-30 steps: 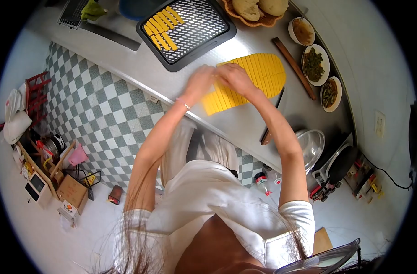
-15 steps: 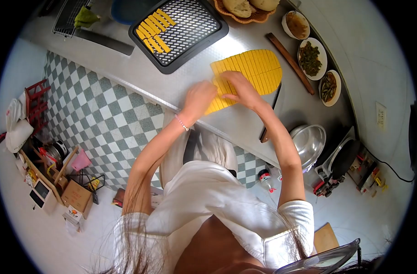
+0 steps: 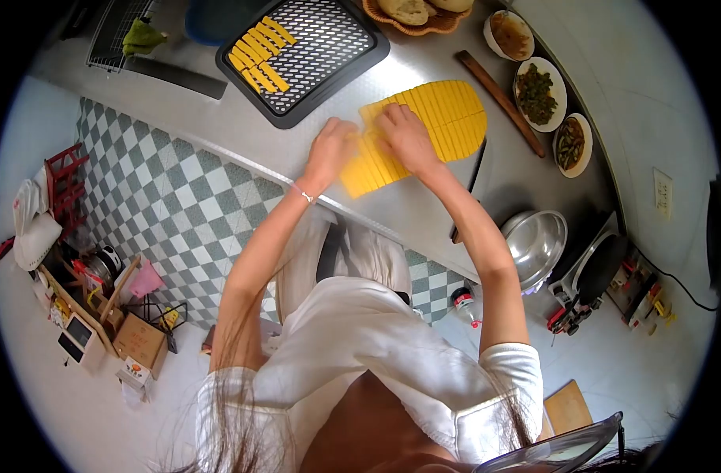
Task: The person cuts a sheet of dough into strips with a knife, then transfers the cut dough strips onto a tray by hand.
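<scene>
A flat yellow dough sheet (image 3: 443, 118), rounded at its right end, lies on the metal counter, cut crosswise into narrow strips with a lengthwise cut. My right hand (image 3: 408, 140) is over its left part, fingers bent and closed on a dough strip, tips partly blurred. Just left of it, my left hand (image 3: 329, 154) is by the sheet's left edge; motion smears its fingers, so I cannot tell their grip. Up and left, a dark perforated tray (image 3: 329, 47) holds several yellow strips (image 3: 259, 49) in rows on its left side.
A wooden rolling pin (image 3: 501, 102) lies right of the dough, and a knife (image 3: 479, 169) partly behind my right forearm. Bowls of food (image 3: 536, 94) line the wall. A metal basin (image 3: 536, 246) stands near my right elbow. A bread basket (image 3: 416, 25) is at the back.
My left hand has moved up and left, toward the tray. My right hand has shifted slightly left, its fingers now more bent over the dough. The whole view has shifted slightly.
</scene>
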Demonstrator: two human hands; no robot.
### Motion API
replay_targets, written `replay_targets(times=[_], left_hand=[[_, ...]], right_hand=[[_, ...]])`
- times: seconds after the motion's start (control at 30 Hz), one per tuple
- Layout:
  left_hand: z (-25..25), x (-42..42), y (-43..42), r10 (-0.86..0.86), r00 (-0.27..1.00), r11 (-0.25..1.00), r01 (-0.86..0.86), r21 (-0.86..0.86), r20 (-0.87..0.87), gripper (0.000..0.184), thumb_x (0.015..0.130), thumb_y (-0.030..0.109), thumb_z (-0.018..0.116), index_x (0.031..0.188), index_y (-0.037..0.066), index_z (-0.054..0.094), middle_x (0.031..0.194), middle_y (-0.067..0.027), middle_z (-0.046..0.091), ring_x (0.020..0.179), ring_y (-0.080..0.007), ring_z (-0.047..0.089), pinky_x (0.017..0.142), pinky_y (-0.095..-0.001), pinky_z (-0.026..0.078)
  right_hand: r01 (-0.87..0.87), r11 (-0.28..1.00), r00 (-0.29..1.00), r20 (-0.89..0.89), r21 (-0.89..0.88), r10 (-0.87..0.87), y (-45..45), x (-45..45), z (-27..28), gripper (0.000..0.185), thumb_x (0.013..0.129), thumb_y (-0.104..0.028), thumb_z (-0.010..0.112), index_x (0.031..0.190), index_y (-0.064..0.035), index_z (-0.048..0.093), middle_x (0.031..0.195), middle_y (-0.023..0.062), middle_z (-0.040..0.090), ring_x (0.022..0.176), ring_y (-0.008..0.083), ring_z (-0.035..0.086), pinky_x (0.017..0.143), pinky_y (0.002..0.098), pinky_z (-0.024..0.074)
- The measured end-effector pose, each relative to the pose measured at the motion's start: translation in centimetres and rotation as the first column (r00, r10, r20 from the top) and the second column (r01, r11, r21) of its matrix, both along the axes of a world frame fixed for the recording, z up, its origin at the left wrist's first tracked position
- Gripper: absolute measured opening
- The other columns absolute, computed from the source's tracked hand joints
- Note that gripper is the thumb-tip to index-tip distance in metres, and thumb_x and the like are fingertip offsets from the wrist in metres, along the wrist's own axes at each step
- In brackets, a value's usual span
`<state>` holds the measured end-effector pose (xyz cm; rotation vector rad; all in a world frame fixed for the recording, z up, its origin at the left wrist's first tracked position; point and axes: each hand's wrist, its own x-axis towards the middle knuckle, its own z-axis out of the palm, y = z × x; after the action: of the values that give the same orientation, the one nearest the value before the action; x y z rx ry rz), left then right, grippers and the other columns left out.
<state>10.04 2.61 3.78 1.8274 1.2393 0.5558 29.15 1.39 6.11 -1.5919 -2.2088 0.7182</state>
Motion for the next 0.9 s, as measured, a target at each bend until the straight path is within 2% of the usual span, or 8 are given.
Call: replay_targets(times=[0.07,0.17,0.43,0.53,0.63,0.73,0.77,0.9], left_hand=[[0.2,-0.2,0.0,-0.039,0.999,0.999,0.039,0.011,-0.017,0.019,0.079,-0.002,0.060,0.097,0.003,0.058,0.093,-0.0130,0.056,0.084,-0.0319,0.059,0.071,-0.0354,0.049],[0.1,-0.5,-1.4,-0.036,0.989,0.998,0.043,-0.043,0.144,0.020,0.080,-0.002,0.058,0.099,0.003,0.057,0.094,-0.0125,0.055,0.087,-0.0332,0.058,0.073,-0.0364,0.049],[3.3,-1.8,-3.4,-0.132,0.990,0.990,0.129,0.054,0.058,0.016,0.084,0.003,0.057,0.100,0.003,0.056,0.095,-0.0120,0.057,0.084,-0.0310,0.059,0.071,-0.0360,0.049],[5.7,-2.4,-0.1,-0.125,0.990,0.991,0.128,-0.042,0.071,0.014,0.083,0.003,0.059,0.096,0.001,0.058,0.090,-0.0120,0.058,0.079,-0.0265,0.060,0.069,-0.0327,0.049],[7.1,-3.7,4.9,-0.164,0.986,0.986,0.165,-0.036,0.028,0.012,0.081,0.003,0.062,0.093,-0.001,0.060,0.086,-0.0117,0.059,0.075,-0.0215,0.061,0.067,-0.0300,0.049],[6.1,-4.9,11.5,-0.175,0.984,0.984,0.172,-0.055,-0.046,0.012,0.079,0.001,0.063,0.092,-0.001,0.062,0.088,-0.0118,0.060,0.073,-0.0205,0.061,0.067,-0.0292,0.048],[5.3,-5.5,13.7,-0.163,0.986,0.986,0.162,-0.034,-0.032,0.013,0.079,0.001,0.063,0.092,-0.001,0.062,0.089,-0.0120,0.060,0.073,-0.0209,0.061,0.067,-0.0289,0.048],[3.6,-6.8,21.5,-0.168,0.980,0.985,0.170,0.012,-0.102,0.012,0.081,0.001,0.062,0.092,-0.001,0.062,0.091,-0.0123,0.060,0.077,-0.0211,0.062,0.071,-0.0286,0.049]], right_hand=[[-0.055,0.998,0.996,-0.062,0.037,0.057,0.1,-0.5,-0.3,0.034,0.065,-0.010,0.068,0.098,-0.0061,0.059,0.105,0.0088,0.053,0.101,0.0292,0.049,0.087,0.0389,0.0409],[-0.135,0.989,0.980,-0.137,0.064,0.143,0.1,-1.5,-0.9,0.030,0.065,-0.011,0.068,0.094,-0.0067,0.061,0.107,0.0070,0.055,0.104,0.0283,0.049,0.089,0.0382,0.0398],[-0.178,0.984,0.979,-0.105,-0.003,0.177,-2.1,-1.2,0.1,0.019,0.073,-0.013,0.063,0.091,-0.0088,0.066,0.109,0.0057,0.058,0.107,0.0266,0.049,0.092,0.0377,0.0377],[-0.112,0.979,0.956,-0.288,-0.168,0.060,-1.5,-1.7,1.7,0.019,0.079,-0.014,0.062,0.096,-0.0069,0.066,0.099,0.0069,0.063,0.094,0.0285,0.056,0.087,0.0383,0.0420],[-0.002,0.843,0.931,-0.308,-0.537,-0.194,1.1,-3.1,3.2,0.022,0.086,-0.012,0.059,0.105,-0.0022,0.062,0.086,0.0094,0.065,0.084,0.0218,0.062,0.078,0.0322,0.0475],[0.103,0.810,0.770,-0.469,-0.577,-0.432,5.1,-5.0,1.3,0.024,0.087,-0.014,0.056,0.106,-0.0023,0.063,0.082,0.0136,0.065,0.070,0.0235,0.065,0.066,0.0338,0.0503],[0.152,0.804,0.725,-0.488,-0.575,-0.486,6.9,-5.8,0.9,0.024,0.087,-0.011,0.055,0.107,-0.0013,0.063,0.079,0.0132,0.065,0.071,0.0189,0.065,0.065,0.0314,0.0506],[0.363,0.795,0.607,-0.524,-0.485,-0.597,14.1,-9.3,-1.8,0.023,0.085,-0.009,0.057,0.106,-0.0002,0.063,0.076,0.0109,0.065,0.071,0.0200,0.066,0.064,0.0309,0.0511]])
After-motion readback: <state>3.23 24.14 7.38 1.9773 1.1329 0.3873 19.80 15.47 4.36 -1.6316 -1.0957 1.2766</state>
